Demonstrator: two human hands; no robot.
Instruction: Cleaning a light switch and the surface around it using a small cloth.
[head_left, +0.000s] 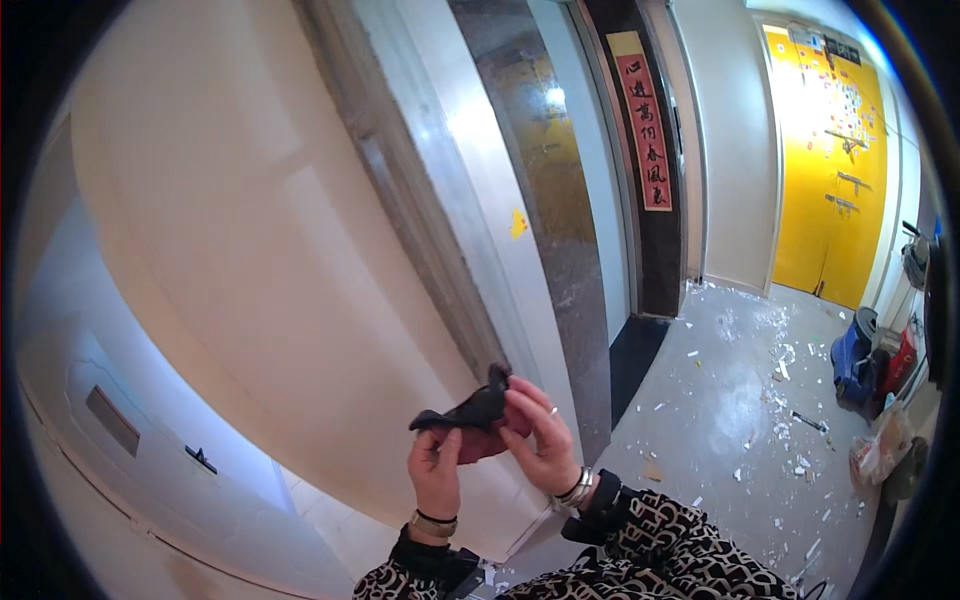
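Note:
Both hands hold up a piece of cloth (480, 420), black on one face and dark red on the other, in front of a pale wall. Its left end is pinched between the thumb and fingers of my left hand (437, 465). My right hand (541, 442) grips the right end, with a ring on one finger and bracelets at the wrist. The cloth is crumpled, and I cannot tell whether it is a glove or another item.
White scraps litter the grey floor (720, 420) at the right. Beyond are a yellow double door (825, 180), a blue bag (851, 360) and a plastic bag (881, 446). Metal elevator-like doors (570, 225) stand ahead; a white door (157, 435) is at the left.

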